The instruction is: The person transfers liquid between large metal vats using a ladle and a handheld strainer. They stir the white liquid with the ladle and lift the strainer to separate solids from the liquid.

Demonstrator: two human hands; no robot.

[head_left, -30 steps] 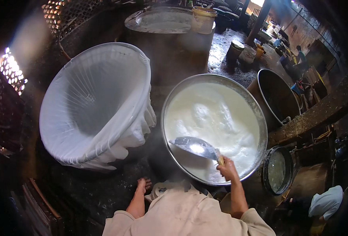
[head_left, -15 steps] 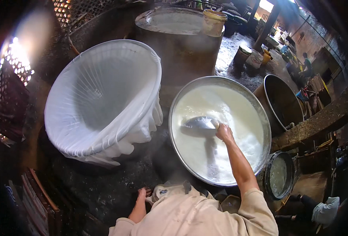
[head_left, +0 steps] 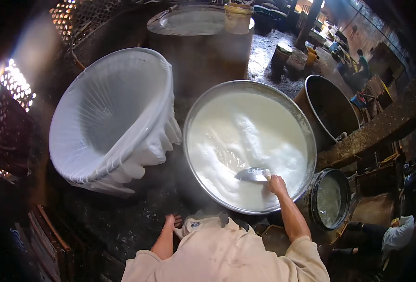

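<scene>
My right hand [head_left: 277,185] is closed around the handle of a metal scoop [head_left: 253,174]. The scoop lies partly sunk in creamy white, foamy liquid [head_left: 264,120], near the front of a wide round metal vat [head_left: 187,145]. How deep the scoop reaches is hidden by the liquid. My left hand [head_left: 173,221] hangs low beside my waist, fingers stretched out, holding nothing. To the left of the vat stands a large round frame draped with white cloth [head_left: 158,134], which sags inward like a deep bowl, its loose folds hanging outside the rim.
Behind the vat rises a big tank [head_left: 198,56] with a yellow-rimmed bucket [head_left: 238,19] on its edge. An open metal drum [head_left: 332,108] and a smaller dark-rimmed tub [head_left: 331,199] stand at the right. Wooden boards [head_left: 48,239] lean at lower left. Another person [head_left: 398,232] is at lower right.
The scoop in my right hand has come nearer to me across the liquid, leaving streaks of foam behind. The view has shifted slightly; my left hand stays low at my side.
</scene>
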